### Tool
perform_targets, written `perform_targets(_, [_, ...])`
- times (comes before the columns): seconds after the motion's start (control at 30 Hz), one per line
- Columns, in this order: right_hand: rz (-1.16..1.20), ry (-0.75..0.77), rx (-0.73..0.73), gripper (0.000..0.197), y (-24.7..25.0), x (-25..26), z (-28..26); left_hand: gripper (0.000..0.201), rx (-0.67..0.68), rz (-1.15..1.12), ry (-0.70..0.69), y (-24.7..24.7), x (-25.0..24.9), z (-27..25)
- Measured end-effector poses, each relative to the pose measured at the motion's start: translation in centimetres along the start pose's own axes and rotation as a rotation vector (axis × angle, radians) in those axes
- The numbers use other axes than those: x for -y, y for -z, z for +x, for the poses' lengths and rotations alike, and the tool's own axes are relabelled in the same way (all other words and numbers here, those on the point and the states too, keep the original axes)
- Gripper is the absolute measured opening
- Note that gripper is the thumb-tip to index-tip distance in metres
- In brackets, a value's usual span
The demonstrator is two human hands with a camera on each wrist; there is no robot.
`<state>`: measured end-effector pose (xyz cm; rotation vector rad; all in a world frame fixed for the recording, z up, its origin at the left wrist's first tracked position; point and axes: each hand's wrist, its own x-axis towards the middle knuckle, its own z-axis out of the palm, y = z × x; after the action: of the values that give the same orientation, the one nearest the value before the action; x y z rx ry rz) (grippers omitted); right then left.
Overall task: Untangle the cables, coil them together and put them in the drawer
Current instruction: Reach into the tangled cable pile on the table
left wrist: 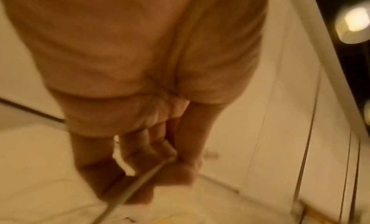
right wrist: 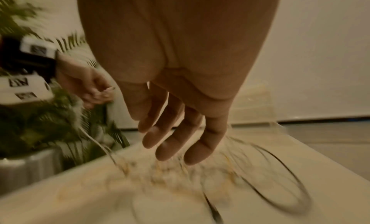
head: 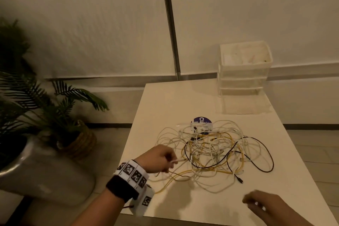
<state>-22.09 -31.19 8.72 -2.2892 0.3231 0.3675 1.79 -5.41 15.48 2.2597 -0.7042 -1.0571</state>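
Observation:
A tangle of white, yellow and black cables (head: pixel 211 150) lies in the middle of the white table (head: pixel 165 101); in the right wrist view it is a blurred heap (right wrist: pixel 180 172). My left hand (head: pixel 161 158) is at the heap's left edge and pinches the end of a white cable (head: pixel 176 161), whose plug sticks out past the fingers (left wrist: pixel 140 181). The right wrist view shows that left hand (right wrist: pixel 90 88) holding the plug. My right hand (head: pixel 256 202) hovers near the table's front edge, fingers (right wrist: pixel 172 142) loosely extended, holding nothing. A white drawer unit (head: pixel 244 68) stands at the back right.
A clear open drawer (head: pixel 242 105) juts out at the unit's base. A round blue label (head: pixel 200 120) lies under the cables' far side. Potted plants (head: pixel 55 108) and a grey planter (head: pixel 27 161) stand on the floor left of the table. A wall is behind.

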Motion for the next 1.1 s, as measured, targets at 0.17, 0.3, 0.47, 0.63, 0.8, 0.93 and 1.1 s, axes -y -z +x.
perform_targets(0.17, [0.073, 0.439, -0.234, 0.042, 2.8, 8.8, 5.1, 0.015, -0.139, -0.899, -0.315, -0.9, -8.6, 0.8])
perform_targets(0.3, [0.532, 0.478, -0.174, 0.031, 4.8, 16.5, 10.0, 0.027, -0.374, -0.708, -0.567, 1.0, -14.4, 1.3])
perform_targets(0.47, [0.492, 0.491, -0.210, 0.027, 6.4, 18.7, 12.2, 0.039, -0.820, -0.595, -0.765, 10.3, -18.8, -1.1])
perform_targets(0.63, [0.311, 0.454, -0.273, 0.030, 6.5, 14.8, 14.3, 0.037, -1.212, -0.761, -0.992, 20.1, -22.0, -7.5])
perform_targets(0.8, [0.398, 0.363, -0.308, 0.031, 6.3, 12.2, 15.5, 0.033, -1.147, -0.801, -1.105, 24.0, -20.7, -11.2])
perform_targets(0.93, [0.443, 0.400, -0.357, 0.035, 7.0, 14.1, 15.0, 0.026, -0.829, -0.093, -0.826, 16.2, -18.8, -6.4])
perform_targets(1.1, [0.516, 0.525, -0.306, 0.022, 9.1, 16.8, 12.8, 0.018, -0.605, 0.246, -0.652, 6.0, -13.5, 1.1])
